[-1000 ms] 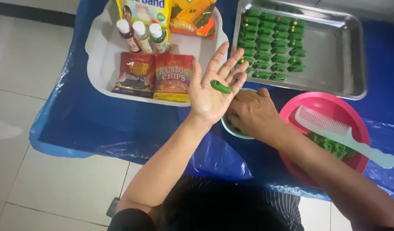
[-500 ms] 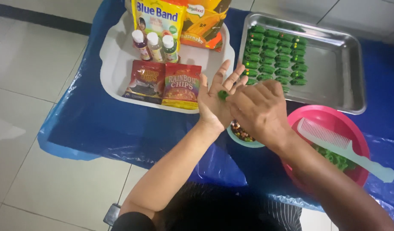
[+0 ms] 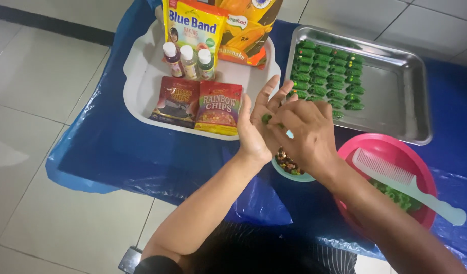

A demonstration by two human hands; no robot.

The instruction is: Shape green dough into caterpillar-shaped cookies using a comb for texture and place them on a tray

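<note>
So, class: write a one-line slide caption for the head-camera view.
Right hand presses a green dough piece on the open left hand, beside a steel tray.

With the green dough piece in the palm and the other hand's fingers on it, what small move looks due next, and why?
Probably lifting the right hand off and carrying the green dough piece to the metal tray. The piece lies in the open left hand under the right fingertips, and the tray's rows of similar green pieces stop partway, leaving bare metal.
</note>
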